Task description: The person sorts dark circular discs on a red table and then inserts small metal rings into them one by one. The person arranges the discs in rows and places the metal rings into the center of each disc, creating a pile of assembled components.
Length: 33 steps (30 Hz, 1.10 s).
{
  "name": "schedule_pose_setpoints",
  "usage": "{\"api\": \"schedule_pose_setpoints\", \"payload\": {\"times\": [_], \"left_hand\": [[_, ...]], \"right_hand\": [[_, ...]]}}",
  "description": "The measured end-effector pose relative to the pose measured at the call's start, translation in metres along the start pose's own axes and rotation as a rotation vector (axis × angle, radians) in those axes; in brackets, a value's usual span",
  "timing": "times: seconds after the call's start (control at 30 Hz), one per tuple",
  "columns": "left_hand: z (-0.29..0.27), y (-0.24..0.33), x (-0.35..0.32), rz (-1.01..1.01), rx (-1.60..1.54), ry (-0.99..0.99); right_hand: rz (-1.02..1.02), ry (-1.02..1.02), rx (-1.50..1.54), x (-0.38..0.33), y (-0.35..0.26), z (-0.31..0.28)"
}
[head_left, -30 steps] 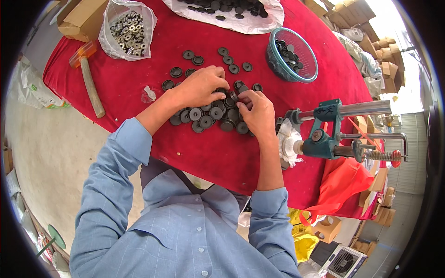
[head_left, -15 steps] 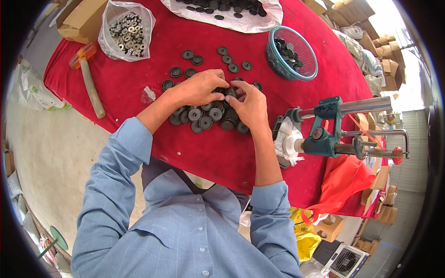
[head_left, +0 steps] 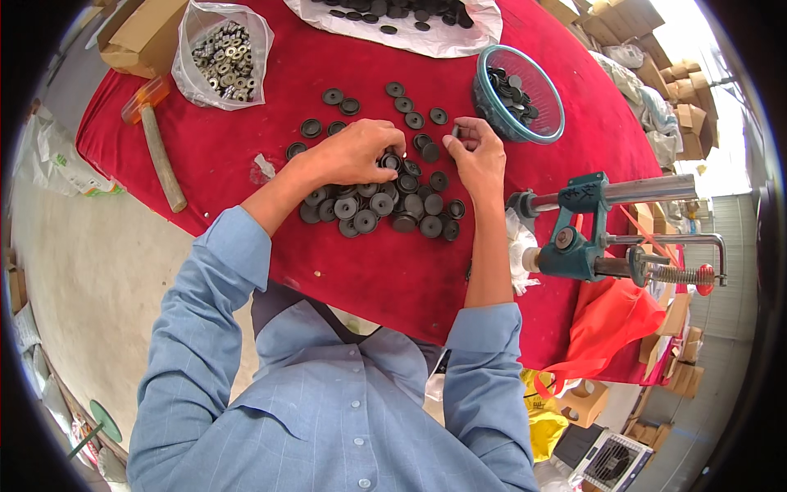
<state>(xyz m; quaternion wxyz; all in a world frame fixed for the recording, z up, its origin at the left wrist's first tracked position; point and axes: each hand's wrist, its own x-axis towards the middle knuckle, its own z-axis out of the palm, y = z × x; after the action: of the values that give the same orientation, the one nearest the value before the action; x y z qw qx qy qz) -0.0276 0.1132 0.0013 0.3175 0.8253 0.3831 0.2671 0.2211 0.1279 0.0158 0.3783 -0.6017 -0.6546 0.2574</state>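
On the red bench (head_left: pixel 246 156) my left hand (head_left: pixel 354 153) pinches a black disc from the pile of discs (head_left: pixel 385 205), while my right hand (head_left: pixel 479 156), just lifted off toward one o'clock, grips a small piece beside the bowl (head_left: pixel 518 94).

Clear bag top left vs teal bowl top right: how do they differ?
The clear plastic bag is soft and crumpled; the teal bowl is rigid and round. The bag holds shiny metal pieces; the bowl holds black discs like those under the left hand. The bag sits beside a hammer; the bowl is just beyond the right hand. Both stand open on the red tablecloth.
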Motion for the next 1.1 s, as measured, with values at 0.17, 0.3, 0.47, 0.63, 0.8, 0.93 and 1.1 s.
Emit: {"api": "schedule_pose_setpoints", "payload": {"times": [0.17, 0.3, 0.47, 0.63, 0.8, 0.93, 1.1], "left_hand": [[-0.018, -0.005, -0.003, -0.046, -0.076, 0.208], [-0.042, -0.018, -0.005, -0.111, 0.005, 0.358], [-0.069, -0.038, -0.031, -0.242, 0.175, 0.430], [-0.067, -0.057, -0.057, -0.251, 0.288, 0.445], [-0.059, -0.070, -0.060, -0.266, 0.330, 0.450], [-0.054, -0.056, -0.058, -0.264, 0.281, 0.487], [-0.048, -0.042, -0.084, -0.228, 0.222, 0.428]], "right_hand": [[0.016, -0.005, -0.088, 0.015, 0.011, 0.006], [-0.043, 0.007, -0.185, 0.023, 0.020, 0.007], [-0.135, 0.079, -0.528, 0.021, 0.035, 0.004], [-0.190, 0.035, -0.327, -0.005, 0.005, 0.004], [-0.194, -0.120, -0.311, -0.024, -0.008, 0.014], [-0.232, -0.059, -0.253, -0.029, 0.001, 0.007], [-0.382, -0.106, -0.343, -0.051, -0.008, 0.001]]}}
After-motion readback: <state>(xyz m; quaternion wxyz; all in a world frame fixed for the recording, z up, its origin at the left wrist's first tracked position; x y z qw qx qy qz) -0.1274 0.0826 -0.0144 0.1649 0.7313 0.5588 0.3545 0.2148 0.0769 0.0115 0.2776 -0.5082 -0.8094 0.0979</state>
